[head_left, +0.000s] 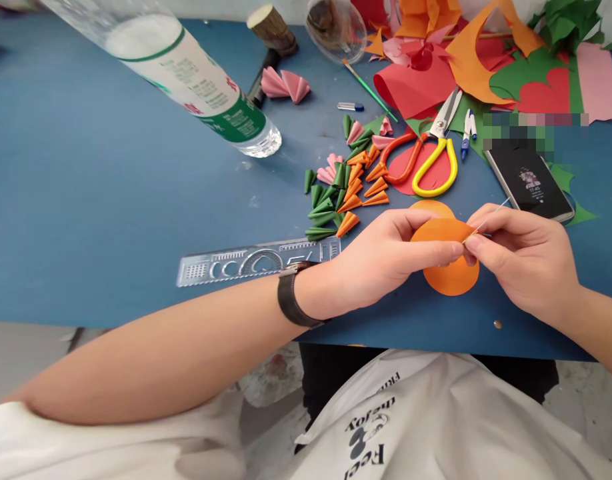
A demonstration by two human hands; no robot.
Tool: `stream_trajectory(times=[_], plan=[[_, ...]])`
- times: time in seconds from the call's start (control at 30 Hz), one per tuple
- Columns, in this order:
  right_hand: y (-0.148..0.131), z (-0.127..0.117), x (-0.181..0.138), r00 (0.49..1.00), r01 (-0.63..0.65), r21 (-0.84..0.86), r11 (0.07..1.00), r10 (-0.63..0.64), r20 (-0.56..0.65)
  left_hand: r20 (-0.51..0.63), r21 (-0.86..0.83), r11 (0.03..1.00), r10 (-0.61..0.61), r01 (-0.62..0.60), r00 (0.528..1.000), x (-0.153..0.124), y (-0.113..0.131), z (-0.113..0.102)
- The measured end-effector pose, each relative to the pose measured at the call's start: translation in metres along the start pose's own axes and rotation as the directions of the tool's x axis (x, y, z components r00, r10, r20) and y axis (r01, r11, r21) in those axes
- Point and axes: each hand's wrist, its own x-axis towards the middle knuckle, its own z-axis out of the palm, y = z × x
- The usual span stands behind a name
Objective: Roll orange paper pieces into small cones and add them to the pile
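Between thumb and fingers, my left hand [411,250] pinches an orange paper piece [439,230], which looks curved. My right hand [521,253] is closed at that paper's right edge, gripping a thin white stick [496,215] that points up and to the right. Its lower end meets the paper at my fingertips. Below the held piece lies an orange paper circle [452,281] on the table, and another orange edge [433,208] shows behind. Folded green [326,207] and orange paper cones [353,203] lie left of my hands, with a few pink ones among them.
Scissors [439,137] with red and yellow handles lie on red paper beyond my hands. A phone [529,180] is at the right, a clear stencil ruler [256,261] by my left wrist. A tall water bottle [211,93] stands at left. Coloured paper scraps [521,80] cover the back right.
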Motion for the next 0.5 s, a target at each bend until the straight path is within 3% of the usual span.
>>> stream_trajectory(times=[0.33, 0.5], plan=[[0.0036, -0.0018, -0.0014, 0.999, -0.046, 0.001, 0.999, 0.046, -0.022, -0.039, 0.018, 1.0, -0.004, 0.005, 0.999, 0.0, 0.0007, 0.002], [0.0045, -0.0028, 0.0002, 0.999, -0.045, 0.044, 0.998, 0.045, -0.002, -0.041, 0.056, 0.997, 0.049, -0.047, 0.998, -0.0005, 0.0004, 0.0017]])
